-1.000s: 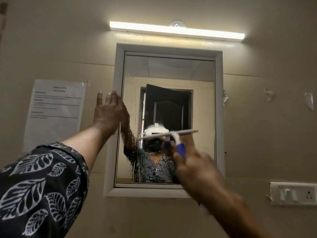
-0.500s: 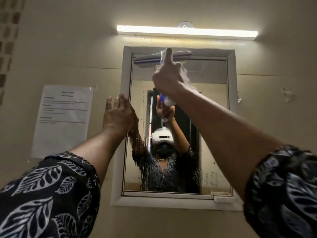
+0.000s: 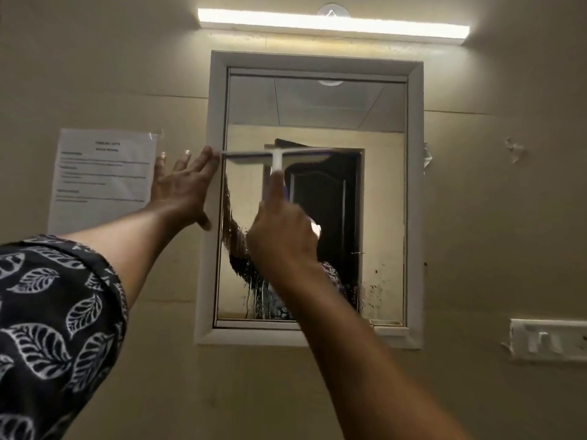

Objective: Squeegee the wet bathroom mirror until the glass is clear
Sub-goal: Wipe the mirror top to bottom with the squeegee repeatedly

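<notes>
A white-framed mirror (image 3: 381, 201) hangs on the beige wall. Water drips and streaks cover the lower part of its glass. My right hand (image 3: 284, 236) grips the handle of a white squeegee (image 3: 276, 155), index finger stretched up along the handle. Its blade lies level across the left half of the glass, a little above mid height. My left hand (image 3: 184, 185) is flat with straight fingers on the wall and the mirror's left frame, fingertips beside the blade's left end.
A tube light (image 3: 333, 25) glows above the mirror. A printed paper notice (image 3: 101, 179) is taped to the wall at left. A white switch plate (image 3: 548, 342) sits at lower right. Tape scraps (image 3: 513, 149) stick to the wall at right.
My right hand has drawn the squeegee down from the top of the glass to above mid height. My left hand stays on the left frame.
</notes>
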Demonstrator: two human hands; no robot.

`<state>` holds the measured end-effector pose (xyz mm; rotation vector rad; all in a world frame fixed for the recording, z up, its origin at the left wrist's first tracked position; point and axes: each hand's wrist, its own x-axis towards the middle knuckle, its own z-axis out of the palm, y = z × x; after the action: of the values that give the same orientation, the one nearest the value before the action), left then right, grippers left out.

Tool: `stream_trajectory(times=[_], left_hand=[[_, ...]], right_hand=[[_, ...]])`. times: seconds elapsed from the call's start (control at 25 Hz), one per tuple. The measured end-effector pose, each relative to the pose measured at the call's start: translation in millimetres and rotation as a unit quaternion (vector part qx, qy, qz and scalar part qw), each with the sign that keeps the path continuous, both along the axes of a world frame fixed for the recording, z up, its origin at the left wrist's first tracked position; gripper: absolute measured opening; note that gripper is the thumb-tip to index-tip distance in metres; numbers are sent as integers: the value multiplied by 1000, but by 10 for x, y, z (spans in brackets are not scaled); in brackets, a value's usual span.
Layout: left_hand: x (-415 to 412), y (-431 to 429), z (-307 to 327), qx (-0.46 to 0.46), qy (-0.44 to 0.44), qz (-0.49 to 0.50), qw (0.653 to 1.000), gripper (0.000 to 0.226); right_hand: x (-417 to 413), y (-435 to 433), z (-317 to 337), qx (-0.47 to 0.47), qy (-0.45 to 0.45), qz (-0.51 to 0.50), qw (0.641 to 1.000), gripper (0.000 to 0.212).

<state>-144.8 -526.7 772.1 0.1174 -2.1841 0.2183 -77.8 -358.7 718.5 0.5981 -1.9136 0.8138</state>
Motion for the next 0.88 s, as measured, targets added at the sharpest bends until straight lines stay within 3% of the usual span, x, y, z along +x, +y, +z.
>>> stream_trajectory(times=[0.24, 0.4, 0.48, 0.6, 0.76, 0.88], left_hand=[[45, 60, -10, -7, -10, 29, 1000, 129], [104, 206, -3, -27, -23, 66, 997, 126], [132, 278, 2, -22, -37, 60, 997, 125], [176, 346, -9, -4, -44, 36, 998, 121], [223, 354, 13, -7, -43, 55, 998, 124], [219, 366, 3, -10, -42, 71, 997, 126]], right_hand=[[170, 44, -1127, 41, -135, -29, 990, 68], [277, 90, -1309, 66, -234, -16, 970, 68], [409, 144, -1230, 82, -240, -1, 967, 64], [623, 331, -803, 66, -190, 23, 979, 49], [617, 581, 356, 7, -12, 1, 1000, 24], [452, 697, 1166, -19, 105, -65, 992, 37]])
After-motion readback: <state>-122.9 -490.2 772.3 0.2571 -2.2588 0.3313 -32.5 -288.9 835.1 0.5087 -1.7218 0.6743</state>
